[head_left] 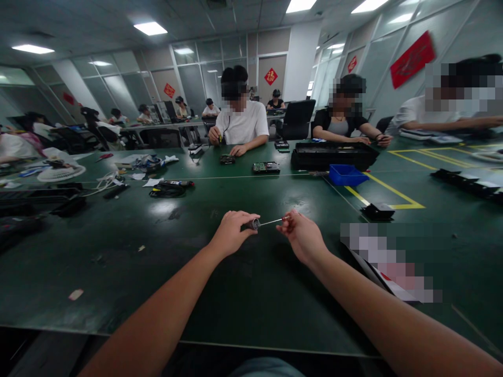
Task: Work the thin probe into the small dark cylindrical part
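My left hand point(231, 231) is closed around a small dark cylindrical part point(255, 224), whose round end faces right. Between my right fingers is a screwdriver point(271, 222) with a thin metal shaft. Its handle is mostly hidden inside my right hand point(304, 236). The shaft's tip meets the end of the cylinder, or nearly so; whether it goes inside is too small to tell. Both hands are held above the green table point(243, 314).
Ahead lie a cable bundle point(171, 188), a circuit board part point(266, 167), a long black housing point(334, 155) and a blue bin point(348, 175). On the right are a small black block point(378, 211) and a blurred-out flat item point(393, 267). Co-workers sit across the table.
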A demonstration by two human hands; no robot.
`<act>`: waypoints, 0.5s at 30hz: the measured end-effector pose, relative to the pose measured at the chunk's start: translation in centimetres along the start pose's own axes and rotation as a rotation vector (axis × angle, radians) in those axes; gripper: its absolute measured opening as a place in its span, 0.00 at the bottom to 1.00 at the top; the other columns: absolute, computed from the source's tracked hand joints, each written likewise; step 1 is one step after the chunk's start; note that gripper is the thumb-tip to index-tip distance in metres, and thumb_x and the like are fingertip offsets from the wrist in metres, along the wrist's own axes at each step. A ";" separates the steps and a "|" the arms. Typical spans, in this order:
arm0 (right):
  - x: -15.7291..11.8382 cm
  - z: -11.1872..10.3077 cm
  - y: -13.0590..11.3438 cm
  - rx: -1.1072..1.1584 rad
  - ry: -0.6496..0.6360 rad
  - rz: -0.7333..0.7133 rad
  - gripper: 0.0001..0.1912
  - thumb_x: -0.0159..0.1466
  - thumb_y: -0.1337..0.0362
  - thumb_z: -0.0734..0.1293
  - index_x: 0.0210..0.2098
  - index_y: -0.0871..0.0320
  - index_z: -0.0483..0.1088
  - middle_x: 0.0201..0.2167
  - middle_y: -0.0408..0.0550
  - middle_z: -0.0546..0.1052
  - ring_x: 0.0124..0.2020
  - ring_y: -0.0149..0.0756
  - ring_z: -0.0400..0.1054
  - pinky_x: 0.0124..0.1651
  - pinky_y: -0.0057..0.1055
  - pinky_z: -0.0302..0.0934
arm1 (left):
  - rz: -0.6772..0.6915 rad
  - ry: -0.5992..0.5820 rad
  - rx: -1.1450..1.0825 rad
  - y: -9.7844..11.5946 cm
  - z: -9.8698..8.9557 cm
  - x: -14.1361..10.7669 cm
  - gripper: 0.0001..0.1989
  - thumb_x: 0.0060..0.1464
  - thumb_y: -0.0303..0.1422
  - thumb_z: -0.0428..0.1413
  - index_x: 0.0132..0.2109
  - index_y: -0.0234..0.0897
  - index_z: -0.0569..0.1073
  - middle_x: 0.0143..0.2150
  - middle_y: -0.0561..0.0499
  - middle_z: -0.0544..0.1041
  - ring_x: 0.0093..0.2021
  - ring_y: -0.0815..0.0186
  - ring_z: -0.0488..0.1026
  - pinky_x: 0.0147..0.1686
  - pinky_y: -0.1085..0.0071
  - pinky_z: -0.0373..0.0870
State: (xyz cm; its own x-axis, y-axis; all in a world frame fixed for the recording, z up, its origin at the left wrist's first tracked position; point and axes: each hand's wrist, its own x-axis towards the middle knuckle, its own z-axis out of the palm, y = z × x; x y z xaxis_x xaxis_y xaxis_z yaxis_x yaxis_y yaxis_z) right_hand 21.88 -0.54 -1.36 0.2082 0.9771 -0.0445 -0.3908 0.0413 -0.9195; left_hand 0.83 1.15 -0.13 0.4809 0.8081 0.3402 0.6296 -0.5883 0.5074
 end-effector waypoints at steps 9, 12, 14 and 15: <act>-0.5 0.1 -0.2 -0.273 0.038 -0.194 0.13 0.65 0.51 0.65 0.35 0.54 0.69 0.30 0.44 0.74 0.31 0.36 0.68 0.39 0.36 0.68 | -0.059 -0.022 0.024 -0.8 0.5 0.0 0.18 0.57 0.33 0.62 0.55 0.45 0.76 0.50 0.49 0.78 0.51 0.58 0.72 0.56 0.57 0.63; -0.9 0.1 -0.5 -0.429 0.002 -0.296 0.14 0.67 0.50 0.62 0.37 0.54 0.69 0.30 0.45 0.75 0.31 0.36 0.69 0.39 0.36 0.65 | -0.059 -0.035 0.037 -0.6 0.5 0.0 0.19 0.56 0.32 0.63 0.55 0.45 0.76 0.51 0.49 0.78 0.51 0.58 0.72 0.56 0.57 0.63; -1.2 0.2 -0.8 -0.529 -0.007 -0.351 0.15 0.68 0.50 0.61 0.37 0.54 0.69 0.30 0.45 0.75 0.32 0.37 0.69 0.39 0.36 0.63 | -0.057 -0.044 0.046 -0.4 0.4 -0.1 0.19 0.56 0.33 0.63 0.56 0.46 0.76 0.51 0.49 0.78 0.51 0.57 0.71 0.56 0.57 0.63; -1.4 0.3 -1.0 -0.569 -0.009 -0.374 0.15 0.68 0.50 0.61 0.37 0.54 0.69 0.29 0.45 0.75 0.31 0.38 0.69 0.39 0.36 0.63 | -0.055 -0.047 0.050 -0.4 0.4 -0.1 0.20 0.56 0.33 0.62 0.56 0.46 0.75 0.51 0.48 0.78 0.51 0.57 0.71 0.55 0.57 0.63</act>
State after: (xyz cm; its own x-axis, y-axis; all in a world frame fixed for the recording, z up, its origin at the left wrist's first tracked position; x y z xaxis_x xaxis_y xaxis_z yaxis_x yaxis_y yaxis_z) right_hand 21.74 -1.85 -0.30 0.2291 0.9201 0.3176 0.2390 0.2631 -0.9347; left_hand 0.81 1.28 -0.71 0.4722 0.8377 0.2743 0.6853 -0.5446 0.4835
